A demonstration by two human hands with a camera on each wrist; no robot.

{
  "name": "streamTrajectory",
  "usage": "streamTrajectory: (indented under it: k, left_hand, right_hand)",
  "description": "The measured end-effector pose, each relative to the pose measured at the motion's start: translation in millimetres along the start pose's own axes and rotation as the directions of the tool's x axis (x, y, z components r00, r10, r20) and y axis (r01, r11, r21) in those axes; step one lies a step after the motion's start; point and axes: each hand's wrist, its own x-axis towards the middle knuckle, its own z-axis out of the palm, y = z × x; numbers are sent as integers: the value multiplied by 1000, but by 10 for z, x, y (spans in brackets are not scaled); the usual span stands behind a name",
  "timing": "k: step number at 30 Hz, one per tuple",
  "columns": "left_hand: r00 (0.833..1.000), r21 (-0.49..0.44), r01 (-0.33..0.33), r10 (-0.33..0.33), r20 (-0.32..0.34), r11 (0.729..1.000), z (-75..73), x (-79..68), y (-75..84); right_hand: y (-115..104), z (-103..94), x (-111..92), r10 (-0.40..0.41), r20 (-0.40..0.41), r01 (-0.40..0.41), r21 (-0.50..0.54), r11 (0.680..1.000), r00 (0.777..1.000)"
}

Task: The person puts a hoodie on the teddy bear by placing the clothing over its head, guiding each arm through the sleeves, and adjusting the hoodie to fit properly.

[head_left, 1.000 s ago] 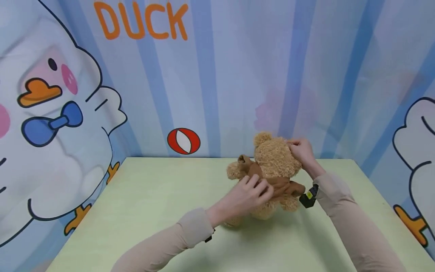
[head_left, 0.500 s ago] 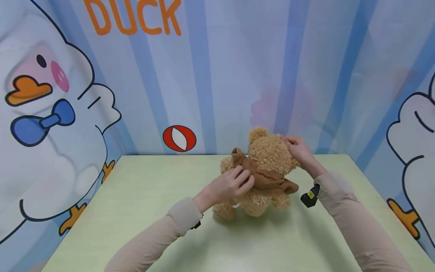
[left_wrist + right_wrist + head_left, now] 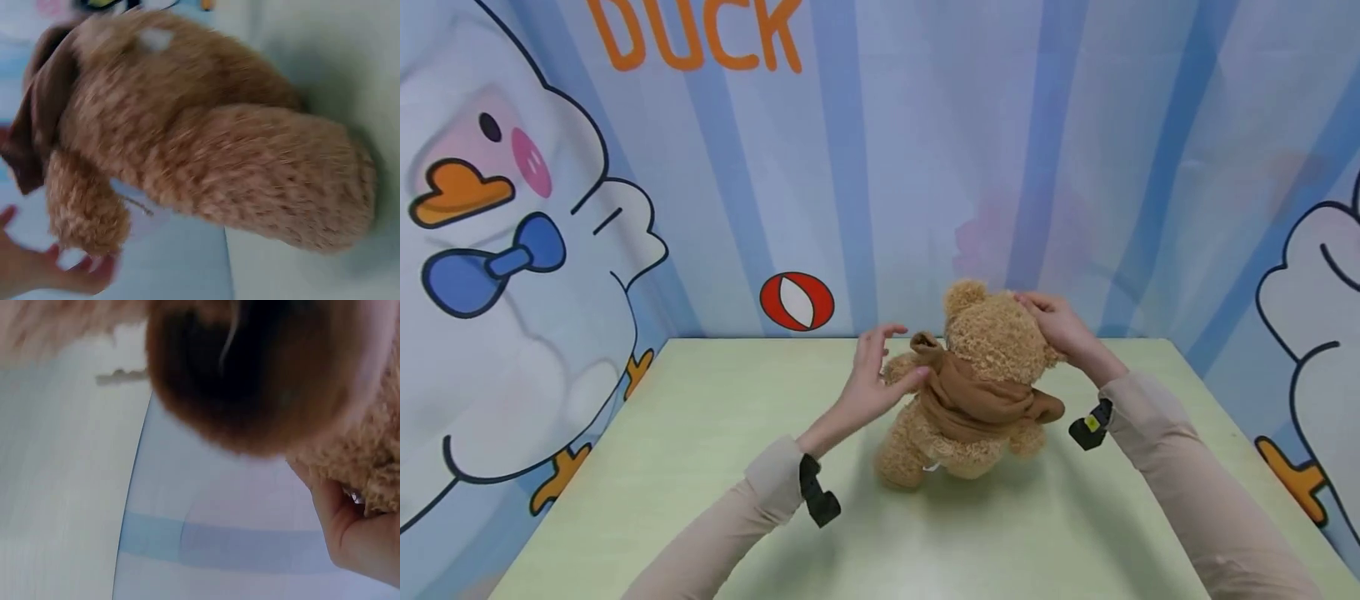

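Observation:
A curly tan teddy bear (image 3: pixel 996 337) stands on the table with its back toward me. Brown clothing (image 3: pixel 977 404) is bunched across its upper back, with loose sleeves sticking out on both sides. My right hand (image 3: pixel 1063 327) holds the right side of the bear's head; some of its fingers are hidden by fur. My left hand (image 3: pixel 867 387) is spread around the bear's left-side arm (image 3: pixel 87 209), thumb near the clothing. In the right wrist view, a sleeve opening (image 3: pixel 269 419) looms close and blurred.
The pale green table (image 3: pixel 737 433) extends around the bear. Behind it hangs a striped blue curtain (image 3: pixel 917 167) with printed ducks and a red and white ball (image 3: pixel 797 301). A small white tag (image 3: pixel 931 467) shows low on the bear.
My left hand has left the clothing on the bear's back and swung left, its fingers spreading beside the bear's arm. My right hand still holds the head; the clothing's back now shows more.

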Motion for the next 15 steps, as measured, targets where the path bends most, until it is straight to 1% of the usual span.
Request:
streamTrajectory:
  k: [1, 2, 3, 4, 5, 6, 7, 8, 11, 12, 13, 15]
  left_hand:
    - [989, -73, 140, -136, 57, 987, -13, 49, 4]
    - [960, -116, 264, -249, 130, 957, -24, 91, 9]
    - [921, -144, 363, -331, 206, 921, -35, 124, 10]
    - [878, -147, 445, -397, 268, 884, -50, 155, 8]
    - [844, -136, 496, -439, 307, 858, -65, 181, 10]
    - [836, -121, 507, -452, 311, 853, -82, 200, 16]
    - [844, -89, 488, -443, 302, 868, -102, 220, 27]
    - [856, -63, 463, -427, 292, 884, -124, 234, 39]
    - [897, 35, 357, -354, 264, 933, -190, 263, 76]
    - [906, 68, 323, -329, 265, 944, -205, 273, 94]
    - [905, 101, 303, -319, 283, 948, -213, 285, 113]
    - [896, 187, 278, -325, 304, 942, -209, 307, 167]
  right_hand:
    - [-10, 8, -5, -8, -2, 8, 8, 1000, 1000]
    - [-16, 17, -10, -20, -8, 20, 13, 1000, 1000]
    - [-19, 29, -15, -32, -17, 33, 18, 999, 999]
    - [-23, 41, -16, -41, -26, 41, 30, 999, 999]
    - [-21, 51, -16, -52, -31, 53, 42, 998, 998]
    - [-14, 61, -15, -63, -44, 65, 52, 997, 997]
    - [-9, 68, -16, -71, -58, 75, 57, 996, 996]
    - [-7, 75, -19, -81, -71, 85, 63, 994, 994]
    - [-17, 94, -40, -110, -112, 118, 66, 991, 988]
    - [-31, 104, -52, -123, -135, 132, 60, 989, 983]
    - [-49, 117, -66, -132, -164, 141, 45, 989, 978]
    - [-88, 152, -93, -159, -232, 165, 5, 986, 959]
